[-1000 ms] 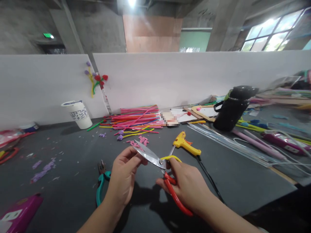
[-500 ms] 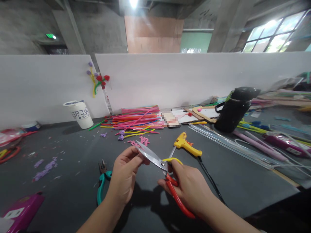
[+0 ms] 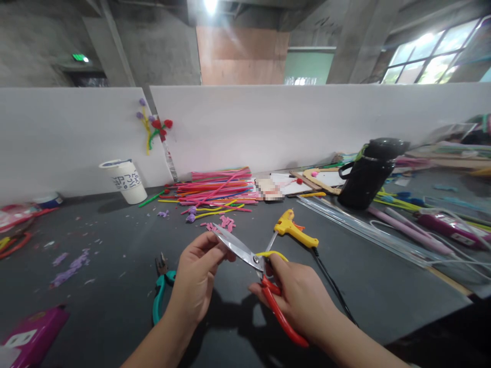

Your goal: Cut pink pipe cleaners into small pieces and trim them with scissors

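My right hand (image 3: 301,294) is wrapped round the red handles of a pair of scissors (image 3: 240,249), whose silver blades point up and left. A yellow pipe cleaner (image 3: 276,253) curves over the top of my right fingers, by the scissors' pivot. At the blade tips, my left hand (image 3: 199,273) is closed in a pinch; whatever lies between its fingertips is hidden. Small cut pink pieces (image 3: 226,223) lie on the table just beyond the tips. Left of my left hand rest teal-handled pliers (image 3: 160,294).
A yellow glue gun (image 3: 295,230) lies beyond my right hand, its black cord trailing towards me. Farther back are a heap of pipe cleaners (image 3: 218,189), a white cup (image 3: 128,181) and a black jug (image 3: 366,174). Purple scraps (image 3: 72,266) are scattered on the left.
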Demonstrator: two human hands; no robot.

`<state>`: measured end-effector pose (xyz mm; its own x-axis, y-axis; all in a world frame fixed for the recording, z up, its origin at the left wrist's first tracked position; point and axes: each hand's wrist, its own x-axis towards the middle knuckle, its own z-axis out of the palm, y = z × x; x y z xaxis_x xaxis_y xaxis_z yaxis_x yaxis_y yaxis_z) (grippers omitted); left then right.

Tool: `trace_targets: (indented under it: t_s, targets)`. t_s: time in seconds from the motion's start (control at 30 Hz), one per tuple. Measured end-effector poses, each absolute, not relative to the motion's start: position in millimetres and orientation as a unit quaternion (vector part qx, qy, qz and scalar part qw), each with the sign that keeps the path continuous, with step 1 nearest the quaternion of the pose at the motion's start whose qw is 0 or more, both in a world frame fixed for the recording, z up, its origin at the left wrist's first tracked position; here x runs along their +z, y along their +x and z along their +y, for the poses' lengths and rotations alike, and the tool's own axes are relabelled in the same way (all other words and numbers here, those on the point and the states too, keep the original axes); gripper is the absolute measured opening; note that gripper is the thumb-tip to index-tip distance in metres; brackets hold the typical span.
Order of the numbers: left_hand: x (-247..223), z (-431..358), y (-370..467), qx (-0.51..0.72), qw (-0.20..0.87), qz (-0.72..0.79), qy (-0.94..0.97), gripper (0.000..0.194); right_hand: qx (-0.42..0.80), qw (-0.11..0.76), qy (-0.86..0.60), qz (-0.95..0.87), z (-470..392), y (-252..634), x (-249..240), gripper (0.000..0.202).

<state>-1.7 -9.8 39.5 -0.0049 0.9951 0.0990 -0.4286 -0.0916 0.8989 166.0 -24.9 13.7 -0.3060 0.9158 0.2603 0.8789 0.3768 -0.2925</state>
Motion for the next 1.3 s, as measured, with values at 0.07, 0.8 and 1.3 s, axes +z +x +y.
trace_targets:
  t_s: [0.07, 0.8, 1.3]
  targets:
    - [39.7, -10.0, -1.8, 0.615, 0.576, 0.349, 0.410, 0.003, 0.043, 0.195, -0.556, -0.807, -25.1, 166.1, 13.9, 0.035]
    - [39.3, -9.8, -2.0, 0.611, 0.582, 0.337, 0.419, 0.005, 0.100, 0.190, -0.566, -0.796, -23.1, 168.2, 17.5, 0.035]
    - [39.8, -10.1, -5.8, 0.596, 0.559, 0.323, 0.477, 0.010, 0.106, 0.189, -0.559, -0.800, -27.2, 168.1, 20.9, 0.034]
